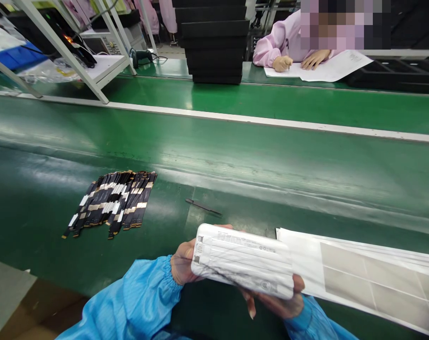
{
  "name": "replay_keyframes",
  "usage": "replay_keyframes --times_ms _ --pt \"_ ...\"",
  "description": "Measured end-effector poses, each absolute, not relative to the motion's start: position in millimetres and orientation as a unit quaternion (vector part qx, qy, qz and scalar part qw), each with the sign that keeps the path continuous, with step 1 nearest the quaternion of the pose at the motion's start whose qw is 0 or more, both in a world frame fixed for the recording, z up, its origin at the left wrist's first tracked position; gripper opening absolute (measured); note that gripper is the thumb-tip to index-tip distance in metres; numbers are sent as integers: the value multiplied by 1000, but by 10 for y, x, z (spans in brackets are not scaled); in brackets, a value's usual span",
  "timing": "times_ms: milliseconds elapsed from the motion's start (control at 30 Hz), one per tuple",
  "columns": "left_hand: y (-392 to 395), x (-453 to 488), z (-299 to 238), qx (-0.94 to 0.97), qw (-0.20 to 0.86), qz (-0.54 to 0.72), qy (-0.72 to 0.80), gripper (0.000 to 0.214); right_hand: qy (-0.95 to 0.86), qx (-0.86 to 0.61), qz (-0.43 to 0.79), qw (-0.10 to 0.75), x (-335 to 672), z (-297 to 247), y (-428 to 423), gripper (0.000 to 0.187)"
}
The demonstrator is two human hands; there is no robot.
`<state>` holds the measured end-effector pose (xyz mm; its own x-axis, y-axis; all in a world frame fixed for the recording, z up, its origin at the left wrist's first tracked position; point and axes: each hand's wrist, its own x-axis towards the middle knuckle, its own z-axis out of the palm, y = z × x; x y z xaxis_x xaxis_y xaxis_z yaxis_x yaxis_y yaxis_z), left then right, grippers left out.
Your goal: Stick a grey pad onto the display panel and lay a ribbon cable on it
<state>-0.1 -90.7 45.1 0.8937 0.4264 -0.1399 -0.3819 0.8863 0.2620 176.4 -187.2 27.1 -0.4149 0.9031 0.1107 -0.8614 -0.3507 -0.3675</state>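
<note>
A white rectangular device [242, 259] with ribbed lines and small print lies across both my hands, low in the middle of the view. My left hand [182, 264] grips its left end, the blue sleeve behind it. My right hand [278, 302] holds it from underneath at the right end, fingers curled under the case. Just right of the device lies a stack of white sheets [363, 278] with grey label panels. A fan of black flex strips [111, 200] with white and gold bands rests on the green belt to the left.
One thin black strip [203, 207] lies alone on the green conveyor belt [271, 160]. Across the belt a person in pink [281, 40] writes on paper [327, 68]. Black trays [214, 40] are stacked at the back; a white metal frame [76, 56] stands far left.
</note>
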Motion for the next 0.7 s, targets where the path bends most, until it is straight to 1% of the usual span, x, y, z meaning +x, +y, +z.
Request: replay_keyframes --times_ms 133,400,567,700 --pt "-906 -10 431 119 966 205 104 112 -192 -45 821 536 1762 282 -1865 52" --pt "-922 -2 433 132 962 221 87 106 -194 -44 819 538 1769 287 -1864 53" --pt "-933 4 436 143 959 225 98 106 -185 -64 822 535 1790 244 -1887 58" --pt "-942 -4 434 139 958 230 103 99 -168 -104 834 515 1806 204 -1912 73"
